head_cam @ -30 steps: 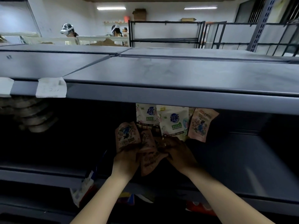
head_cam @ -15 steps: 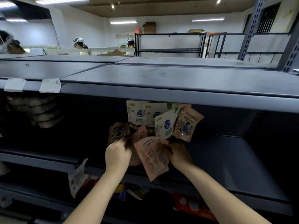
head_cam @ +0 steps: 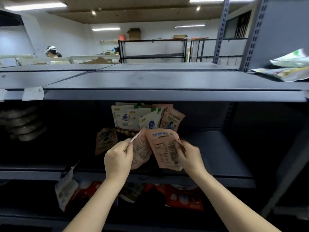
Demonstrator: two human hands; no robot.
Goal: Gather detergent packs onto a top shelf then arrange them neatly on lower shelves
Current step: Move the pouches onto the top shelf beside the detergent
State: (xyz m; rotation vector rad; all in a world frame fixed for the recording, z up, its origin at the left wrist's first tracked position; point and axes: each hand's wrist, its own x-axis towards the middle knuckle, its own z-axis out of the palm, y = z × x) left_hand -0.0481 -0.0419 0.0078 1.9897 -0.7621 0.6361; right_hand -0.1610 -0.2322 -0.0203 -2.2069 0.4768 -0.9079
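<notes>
**Head view: pink packs lifted off the middle shelf**

Head view showed, nearest, the left hand (head_cam: pixel 118 160) with fingers curled, pinching one pink pack (head_cam: pixel 140 151), and the right hand (head_cam: pixel 190 157) gripping a second pink pack (head_cam: pixel 164 150) by its edge. Both hung just above the middle shelf (head_cam: pixel 217 158). At twelve o'clock behind them more packs (head_cam: pixel 133 118) stood upright. Gathering seemed underway; the next move called for raising both onto the bare top shelf (head_cam: pixel 150 81).

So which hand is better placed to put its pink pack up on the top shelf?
Probably the right hand: its pink pack is fully lifted, with bare top shelf directly above.
</notes>
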